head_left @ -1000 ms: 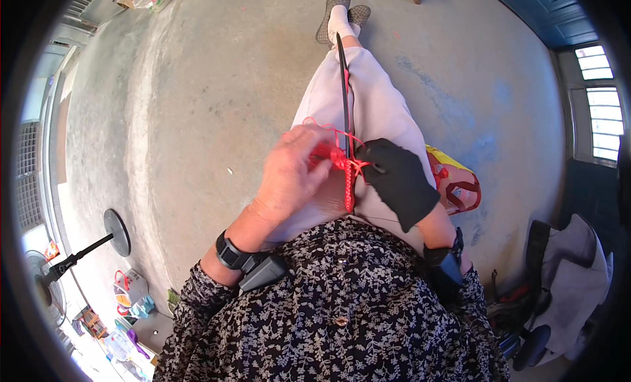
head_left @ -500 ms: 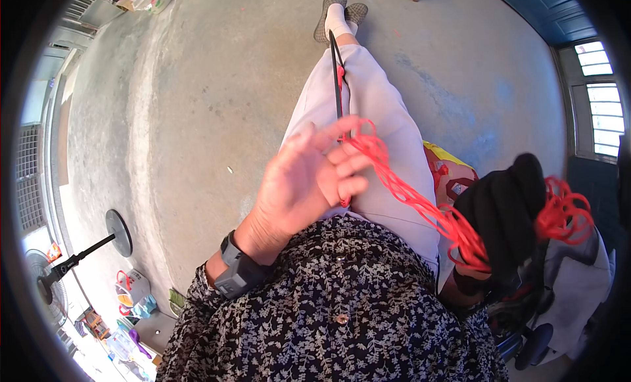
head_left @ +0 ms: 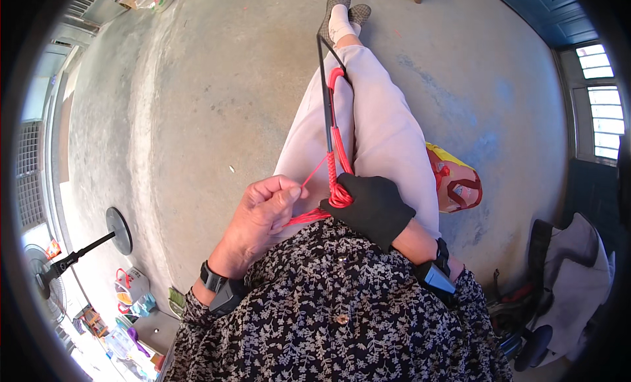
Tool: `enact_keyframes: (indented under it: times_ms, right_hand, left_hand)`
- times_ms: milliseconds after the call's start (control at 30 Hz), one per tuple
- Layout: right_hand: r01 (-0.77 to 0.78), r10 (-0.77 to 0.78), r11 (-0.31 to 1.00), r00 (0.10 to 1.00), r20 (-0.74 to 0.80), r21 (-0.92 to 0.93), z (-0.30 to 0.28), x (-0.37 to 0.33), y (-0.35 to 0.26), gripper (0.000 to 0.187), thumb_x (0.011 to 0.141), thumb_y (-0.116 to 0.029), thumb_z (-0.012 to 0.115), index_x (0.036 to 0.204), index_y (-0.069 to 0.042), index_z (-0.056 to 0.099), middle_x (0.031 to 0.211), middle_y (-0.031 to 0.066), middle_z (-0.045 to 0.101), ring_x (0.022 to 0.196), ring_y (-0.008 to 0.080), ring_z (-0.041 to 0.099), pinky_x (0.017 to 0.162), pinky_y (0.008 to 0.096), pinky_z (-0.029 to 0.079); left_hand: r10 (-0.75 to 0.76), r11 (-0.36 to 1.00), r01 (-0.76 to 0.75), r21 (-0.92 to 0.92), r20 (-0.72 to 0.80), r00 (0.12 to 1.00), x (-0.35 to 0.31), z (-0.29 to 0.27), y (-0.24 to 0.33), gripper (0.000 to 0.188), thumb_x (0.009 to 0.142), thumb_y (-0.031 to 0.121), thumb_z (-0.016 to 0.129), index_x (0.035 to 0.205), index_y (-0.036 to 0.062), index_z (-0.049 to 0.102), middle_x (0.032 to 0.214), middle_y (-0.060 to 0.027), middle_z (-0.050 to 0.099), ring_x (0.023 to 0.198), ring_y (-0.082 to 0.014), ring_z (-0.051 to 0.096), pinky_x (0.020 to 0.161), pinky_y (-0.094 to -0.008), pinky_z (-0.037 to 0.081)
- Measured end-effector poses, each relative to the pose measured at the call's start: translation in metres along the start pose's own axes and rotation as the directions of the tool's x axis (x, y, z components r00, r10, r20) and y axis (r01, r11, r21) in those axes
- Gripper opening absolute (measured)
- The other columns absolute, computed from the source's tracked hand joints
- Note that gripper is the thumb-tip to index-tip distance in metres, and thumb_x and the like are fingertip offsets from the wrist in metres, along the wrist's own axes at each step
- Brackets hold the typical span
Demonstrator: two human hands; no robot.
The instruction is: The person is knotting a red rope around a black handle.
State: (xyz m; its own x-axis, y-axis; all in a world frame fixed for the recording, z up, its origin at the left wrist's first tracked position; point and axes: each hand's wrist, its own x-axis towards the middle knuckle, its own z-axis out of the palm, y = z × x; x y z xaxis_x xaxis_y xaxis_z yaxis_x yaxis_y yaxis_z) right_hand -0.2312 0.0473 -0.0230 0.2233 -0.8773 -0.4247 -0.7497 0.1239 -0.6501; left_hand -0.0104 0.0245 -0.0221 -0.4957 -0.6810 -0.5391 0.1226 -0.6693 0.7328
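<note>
My bare left hand [head_left: 256, 210] is closed in a pinch on a strand of red cord [head_left: 315, 170], pulled taut up to a braided red section. That braid wraps one side of a narrow black loop [head_left: 325, 93], which runs along my legs to my foot [head_left: 338, 17]. My right hand, in a black glove [head_left: 374, 208], is closed round a bunch of the red cord at the braid's near end; its fingertips are partly hidden. More red strands trail under my left hand. Farther up, red cord also covers part of the loop's other side.
A red and yellow bag [head_left: 457, 185] rests on the floor beside my right leg. Grey cloth [head_left: 578, 277] lies over something at the right. On the left are a round black disc on a pole [head_left: 119, 231], a fan [head_left: 49, 283] and a white bucket [head_left: 135, 287].
My right hand has come in from the far right to the loop in front of my body. My left hand, open before, has lowered and now pinches a strand. The loop has spread wider.
</note>
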Motion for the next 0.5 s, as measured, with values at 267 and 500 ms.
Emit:
enact_keyframes:
  times_ms: [267,500]
  right_hand:
    - [0.098,-0.099,0.994,0.995,-0.021,-0.051,0.011,-0.003,0.010,0.041,0.075,-0.041,0.072,0.098,-0.008,0.062,0.074,0.0141,0.065,0.070,0.0343,0.064,0.065,0.0450,0.050]
    - [0.274,-0.284,0.953,0.956,-0.068,-0.132,0.013,-0.007,0.013,0.029,0.076,-0.019,0.064,0.099,-0.007,0.054,0.072,0.0162,0.063,0.069,0.0364,0.064,0.065,0.0473,0.049]
  left_hand:
    - [0.118,0.955,-0.086,0.284,-0.099,0.988,0.009,-0.007,0.020,0.025,0.096,0.024,0.057,0.102,0.0010,0.066,0.074,0.0005,0.062,0.057,-0.0055,0.053,0.048,-0.0185,0.042]
    - [-0.076,0.988,0.083,0.133,-0.058,0.995,0.065,0.009,0.016,0.027,0.094,0.026,0.062,0.106,0.0016,0.067,0.074,0.0014,0.063,0.055,-0.0027,0.053,0.046,-0.0172,0.040]
